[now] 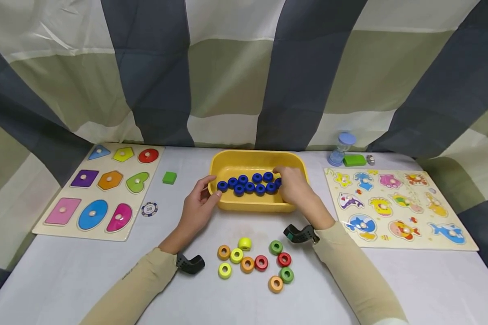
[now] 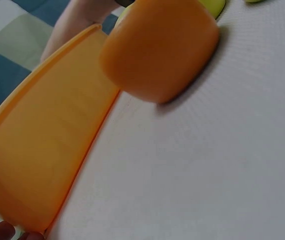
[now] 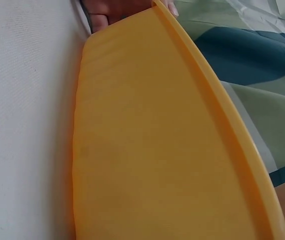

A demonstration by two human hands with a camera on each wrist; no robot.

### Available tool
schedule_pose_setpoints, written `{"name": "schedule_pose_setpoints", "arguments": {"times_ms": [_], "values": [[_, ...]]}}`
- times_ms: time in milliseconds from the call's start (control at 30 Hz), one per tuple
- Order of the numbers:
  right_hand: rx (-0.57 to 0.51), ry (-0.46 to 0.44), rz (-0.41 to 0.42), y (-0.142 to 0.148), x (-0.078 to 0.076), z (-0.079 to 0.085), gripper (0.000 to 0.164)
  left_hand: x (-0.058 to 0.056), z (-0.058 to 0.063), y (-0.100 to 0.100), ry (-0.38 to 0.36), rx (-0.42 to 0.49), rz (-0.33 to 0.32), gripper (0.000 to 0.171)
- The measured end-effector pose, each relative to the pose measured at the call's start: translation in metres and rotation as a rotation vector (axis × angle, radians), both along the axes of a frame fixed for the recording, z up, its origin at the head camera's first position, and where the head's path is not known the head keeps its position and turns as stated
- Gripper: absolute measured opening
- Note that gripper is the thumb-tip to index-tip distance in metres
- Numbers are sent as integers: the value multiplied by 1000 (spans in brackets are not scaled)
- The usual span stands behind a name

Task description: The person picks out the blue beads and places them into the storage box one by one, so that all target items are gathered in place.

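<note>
A yellow tray (image 1: 256,206) stands at the table's middle with several blue rings (image 1: 250,187) spread over its floor. At the tray's left end my left hand (image 1: 197,205) grips the wall, thumb at the rim; the right wrist view shows this left hand (image 3: 117,9) at the tray's far end. My right hand (image 1: 294,185) reaches over the right end into the tray, its fingers down beside the rightmost blue rings. I cannot tell whether it pinches one. In the left wrist view an orange ring (image 2: 160,50) looms close in front of the tray wall (image 2: 47,135).
Yellow, orange, red and green rings (image 1: 247,265) lie loose before the tray. A shape puzzle board (image 1: 138,203), poker chip (image 1: 149,209) and green block (image 1: 169,178) are left; an animal puzzle board (image 1: 398,180), sand timer (image 1: 341,148) and another green block (image 1: 354,160) are right.
</note>
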State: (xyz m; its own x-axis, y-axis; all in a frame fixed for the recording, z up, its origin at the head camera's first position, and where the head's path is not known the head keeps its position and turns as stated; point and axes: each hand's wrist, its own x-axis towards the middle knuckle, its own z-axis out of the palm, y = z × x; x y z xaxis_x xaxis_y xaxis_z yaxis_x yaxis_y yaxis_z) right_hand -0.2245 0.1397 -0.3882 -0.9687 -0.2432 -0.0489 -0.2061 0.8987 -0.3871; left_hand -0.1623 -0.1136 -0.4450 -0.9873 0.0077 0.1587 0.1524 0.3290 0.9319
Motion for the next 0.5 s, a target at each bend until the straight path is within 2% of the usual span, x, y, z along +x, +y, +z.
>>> {"name": "schedule_pose_setpoints", "arguments": {"times_ms": [500], "values": [[-9,78,2,3,3,1,47,-2,0,1,5,-8,-3,46]]}}
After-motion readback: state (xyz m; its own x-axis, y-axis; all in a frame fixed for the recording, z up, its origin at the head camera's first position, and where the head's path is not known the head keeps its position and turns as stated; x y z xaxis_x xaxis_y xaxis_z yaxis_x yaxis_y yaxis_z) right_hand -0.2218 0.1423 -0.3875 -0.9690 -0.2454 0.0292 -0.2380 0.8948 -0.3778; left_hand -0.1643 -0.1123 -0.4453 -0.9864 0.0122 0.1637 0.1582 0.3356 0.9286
